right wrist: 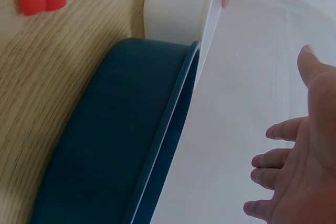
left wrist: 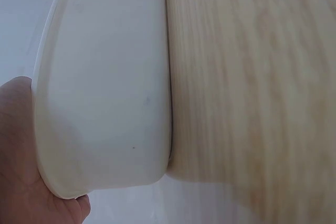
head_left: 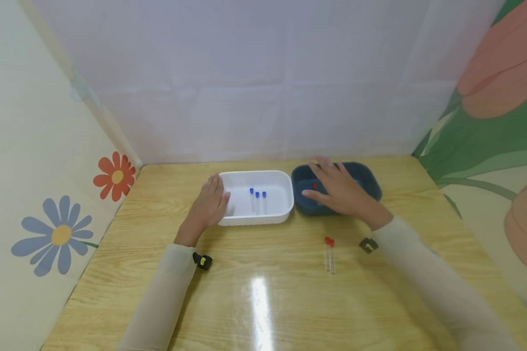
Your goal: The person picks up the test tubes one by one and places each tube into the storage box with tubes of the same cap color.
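My left hand [head_left: 208,207] holds the left end of a white tray [head_left: 233,223], thumb over the rim and fingers along the outside of the end wall. Three slim clear tubes with blue caps [head_left: 257,194] lie side by side in that tray. Over the dark blue tray [head_left: 369,178] hovers my right hand [head_left: 340,190], fingers spread and nothing held; the right wrist view shows the same hand [right wrist: 299,156] above the rim. A red cap [head_left: 314,186] shows inside the blue tray, partly hidden by the hand. Two clear tubes with red caps [head_left: 330,241] lie on the table in front.
The two trays stand end to end near the back of the wooden table [head_left: 290,302], close to a white sheet [head_left: 246,117]. Flower-printed panels [head_left: 61,234] flank the table on both sides.
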A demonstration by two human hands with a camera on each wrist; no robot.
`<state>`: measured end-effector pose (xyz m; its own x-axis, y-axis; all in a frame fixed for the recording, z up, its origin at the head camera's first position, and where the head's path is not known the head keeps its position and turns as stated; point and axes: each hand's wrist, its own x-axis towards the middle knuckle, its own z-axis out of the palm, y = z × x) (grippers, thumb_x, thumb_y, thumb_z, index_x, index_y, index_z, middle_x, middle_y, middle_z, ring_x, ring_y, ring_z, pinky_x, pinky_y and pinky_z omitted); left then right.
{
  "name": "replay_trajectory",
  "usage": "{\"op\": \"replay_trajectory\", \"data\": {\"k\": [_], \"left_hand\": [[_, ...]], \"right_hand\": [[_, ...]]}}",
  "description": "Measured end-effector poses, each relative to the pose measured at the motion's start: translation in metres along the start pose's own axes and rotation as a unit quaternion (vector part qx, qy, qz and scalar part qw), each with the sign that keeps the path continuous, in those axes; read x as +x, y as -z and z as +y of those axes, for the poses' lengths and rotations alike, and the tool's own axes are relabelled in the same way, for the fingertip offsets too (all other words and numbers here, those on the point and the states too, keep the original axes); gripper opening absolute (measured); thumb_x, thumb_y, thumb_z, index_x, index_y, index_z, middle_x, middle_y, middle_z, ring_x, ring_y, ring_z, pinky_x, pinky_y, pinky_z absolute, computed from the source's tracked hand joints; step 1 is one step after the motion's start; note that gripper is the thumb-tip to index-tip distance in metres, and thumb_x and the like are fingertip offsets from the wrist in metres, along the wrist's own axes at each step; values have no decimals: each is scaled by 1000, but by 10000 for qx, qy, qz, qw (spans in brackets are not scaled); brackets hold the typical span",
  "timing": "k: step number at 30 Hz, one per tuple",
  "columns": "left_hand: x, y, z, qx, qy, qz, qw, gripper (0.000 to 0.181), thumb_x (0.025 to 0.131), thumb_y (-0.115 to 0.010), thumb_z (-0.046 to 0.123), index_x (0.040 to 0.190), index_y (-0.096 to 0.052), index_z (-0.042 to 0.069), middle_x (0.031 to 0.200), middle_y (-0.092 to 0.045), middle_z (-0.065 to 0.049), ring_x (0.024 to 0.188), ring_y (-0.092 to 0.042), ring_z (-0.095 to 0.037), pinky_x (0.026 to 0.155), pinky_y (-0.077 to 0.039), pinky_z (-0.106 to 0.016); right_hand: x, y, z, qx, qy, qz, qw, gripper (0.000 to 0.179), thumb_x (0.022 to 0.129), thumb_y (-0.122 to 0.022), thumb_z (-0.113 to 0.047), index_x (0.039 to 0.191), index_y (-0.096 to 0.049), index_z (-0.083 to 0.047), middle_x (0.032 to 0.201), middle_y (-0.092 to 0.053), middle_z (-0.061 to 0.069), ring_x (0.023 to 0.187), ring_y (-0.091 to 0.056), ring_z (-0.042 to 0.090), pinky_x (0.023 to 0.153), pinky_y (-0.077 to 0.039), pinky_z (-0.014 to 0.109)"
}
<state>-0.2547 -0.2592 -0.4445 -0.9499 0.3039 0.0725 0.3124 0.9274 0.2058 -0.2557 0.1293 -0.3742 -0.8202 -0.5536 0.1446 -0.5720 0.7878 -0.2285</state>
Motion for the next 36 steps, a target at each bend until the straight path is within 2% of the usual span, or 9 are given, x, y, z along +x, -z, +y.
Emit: {"op": "replay_trajectory", "data": {"k": [5, 10, 20, 28, 36], "left_hand": [[0, 0, 0, -5, -3, 19, 10000, 67, 111, -21, 33, 155, -5, -15, 165, -1, -30, 154, -2, -42, 125, -6, -51], [0, 0, -1, 60, 4, 39, 10000, 67, 111, -21, 33, 155, -6, -15, 165, -3, -30, 154, -5, -44, 125, -7, -51], [0, 0, 0, 48, 27, 8, 10000, 68, 111, -23, 33, 155, -5, -15, 166, -1, -29, 154, -5, -43, 125, -7, -51], [-1, 1, -1, 21, 50, 60, 10000, 68, 111, -23, 33, 155, -6, -15, 166, 0, -29, 154, -6, -44, 124, -8, -51], [-1, 0, -2, -83, 40, -5, 10000, 69, 111, -20, 36, 155, -4, -14, 166, 2, -28, 154, -1, -42, 125, -6, -51]], "right_hand": [[-7, 3, 14, -114, -169, 53, 9998, 94, 96, -43, -73, 164, -17, -14, 170, -6, 13, 156, -8, 33, 121, -4, 63], [-15, 7, 25, -139, -267, 133, 9995, 93, 97, -46, -70, 163, -19, -9, 170, -6, 15, 156, -7, 33, 121, -3, 63], [-30, 4, 40, -241, -233, 262, 9991, 89, 101, -51, -59, 161, -19, -2, 168, -9, 21, 154, -11, 39, 121, -7, 63], [-38, 1, 55, -226, -297, 258, 9990, 94, 99, -51, -62, 162, -16, -1, 168, -9, 22, 154, -10, 39, 123, -8, 57], [-47, 0, 66, -158, -473, 122, 9987, 100, 98, -53, -64, 162, -8, -2, 168, -6, 24, 155, -7, 39, 124, -6, 54]]}}
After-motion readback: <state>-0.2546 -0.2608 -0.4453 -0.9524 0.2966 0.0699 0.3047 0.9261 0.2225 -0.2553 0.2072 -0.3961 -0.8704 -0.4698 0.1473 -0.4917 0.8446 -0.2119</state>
